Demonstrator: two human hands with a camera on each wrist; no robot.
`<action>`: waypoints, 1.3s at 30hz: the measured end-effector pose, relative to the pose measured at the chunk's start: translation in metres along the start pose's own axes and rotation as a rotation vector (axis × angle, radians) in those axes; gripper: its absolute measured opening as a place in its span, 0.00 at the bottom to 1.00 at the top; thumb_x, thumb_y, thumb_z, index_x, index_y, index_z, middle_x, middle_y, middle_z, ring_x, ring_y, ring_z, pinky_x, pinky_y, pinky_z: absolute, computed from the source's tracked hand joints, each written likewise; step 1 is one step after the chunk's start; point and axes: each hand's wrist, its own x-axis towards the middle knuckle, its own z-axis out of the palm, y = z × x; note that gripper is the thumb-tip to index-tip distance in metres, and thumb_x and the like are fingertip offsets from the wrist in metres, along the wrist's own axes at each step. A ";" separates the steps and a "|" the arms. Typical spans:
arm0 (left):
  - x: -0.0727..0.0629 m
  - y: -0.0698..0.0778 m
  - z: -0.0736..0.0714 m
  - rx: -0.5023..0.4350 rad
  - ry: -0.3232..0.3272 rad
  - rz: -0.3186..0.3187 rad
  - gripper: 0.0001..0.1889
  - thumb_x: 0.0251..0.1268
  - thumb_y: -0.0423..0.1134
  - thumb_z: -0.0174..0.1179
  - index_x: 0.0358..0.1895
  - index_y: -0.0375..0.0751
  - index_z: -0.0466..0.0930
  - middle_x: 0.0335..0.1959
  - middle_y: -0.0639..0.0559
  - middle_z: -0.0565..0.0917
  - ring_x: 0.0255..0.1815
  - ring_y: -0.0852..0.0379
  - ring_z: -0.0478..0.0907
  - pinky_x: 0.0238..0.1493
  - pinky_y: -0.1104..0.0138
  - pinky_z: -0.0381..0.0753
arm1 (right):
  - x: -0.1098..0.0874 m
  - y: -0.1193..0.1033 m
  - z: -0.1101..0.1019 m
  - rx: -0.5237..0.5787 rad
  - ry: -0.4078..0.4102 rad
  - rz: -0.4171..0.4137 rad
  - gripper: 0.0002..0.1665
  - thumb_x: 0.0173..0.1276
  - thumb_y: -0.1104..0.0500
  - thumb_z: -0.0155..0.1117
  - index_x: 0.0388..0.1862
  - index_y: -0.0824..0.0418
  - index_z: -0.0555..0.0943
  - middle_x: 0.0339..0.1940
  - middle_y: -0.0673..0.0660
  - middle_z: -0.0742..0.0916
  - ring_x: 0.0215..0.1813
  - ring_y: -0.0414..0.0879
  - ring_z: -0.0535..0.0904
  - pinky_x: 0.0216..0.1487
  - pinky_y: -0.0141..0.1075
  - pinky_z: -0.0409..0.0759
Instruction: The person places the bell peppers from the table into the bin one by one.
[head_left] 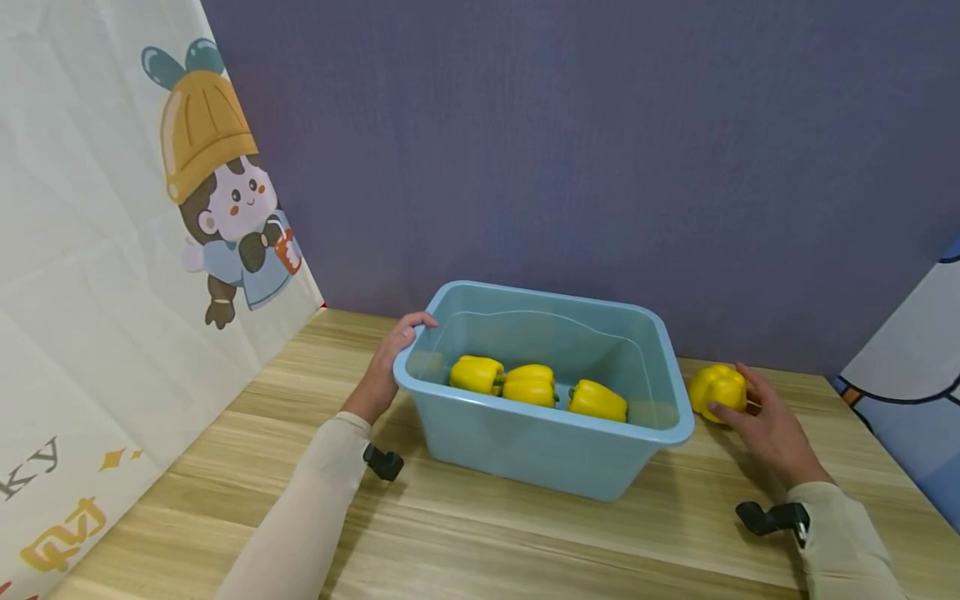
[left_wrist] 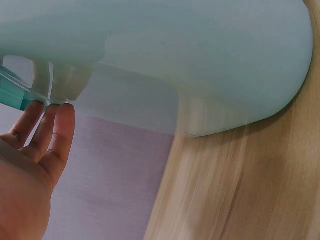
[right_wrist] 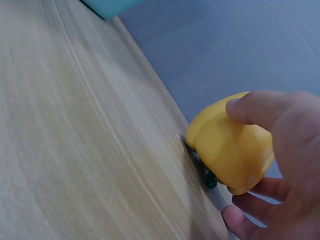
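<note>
A light blue plastic tub (head_left: 525, 454) stands on the table, with several yellow bell peppers (head_left: 597, 402) lying along its floor. At the tub's left end my left hand (head_left: 384, 371) grips the rim, fingers hooked over the edge. The left wrist view shows those fingertips (left_wrist: 62, 117) against the tub's rim. To the right of the tub, my right hand (head_left: 776, 433) holds another yellow bell pepper (head_left: 716, 390) between thumb and fingers. Seen from the right wrist, this pepper (right_wrist: 227, 150) has its green stem facing down, close over the table.
Behind the tub rises a dark blue-grey partition (head_left: 525, 150). A white sheet with a cartoon figure (head_left: 240, 200) hangs on the left, and a printed panel (head_left: 907, 400) stands at the right edge. The wooden tabletop (head_left: 465, 542) stretches in front of the tub.
</note>
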 end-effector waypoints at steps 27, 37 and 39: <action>-0.001 0.000 0.000 -0.013 -0.001 0.007 0.26 0.77 0.53 0.33 0.61 0.39 0.70 0.66 0.46 0.68 0.57 0.45 0.69 0.52 0.60 0.72 | -0.002 0.003 -0.004 0.022 0.030 0.011 0.55 0.74 0.37 0.55 0.81 0.66 0.42 0.68 0.85 0.64 0.65 0.79 0.64 0.57 0.70 0.66; 0.001 -0.003 -0.001 -0.018 0.002 0.011 0.26 0.77 0.54 0.34 0.61 0.39 0.70 0.66 0.46 0.69 0.57 0.45 0.69 0.52 0.60 0.72 | -0.002 0.003 -0.007 0.027 0.029 0.036 0.55 0.74 0.35 0.53 0.81 0.65 0.41 0.70 0.85 0.62 0.66 0.80 0.62 0.57 0.71 0.64; 0.000 -0.003 0.000 -0.017 0.003 0.011 0.26 0.77 0.54 0.34 0.61 0.39 0.70 0.66 0.46 0.69 0.58 0.46 0.68 0.53 0.60 0.72 | -0.003 0.003 -0.007 0.029 0.030 0.039 0.55 0.74 0.35 0.53 0.81 0.65 0.42 0.70 0.85 0.62 0.66 0.80 0.62 0.57 0.71 0.64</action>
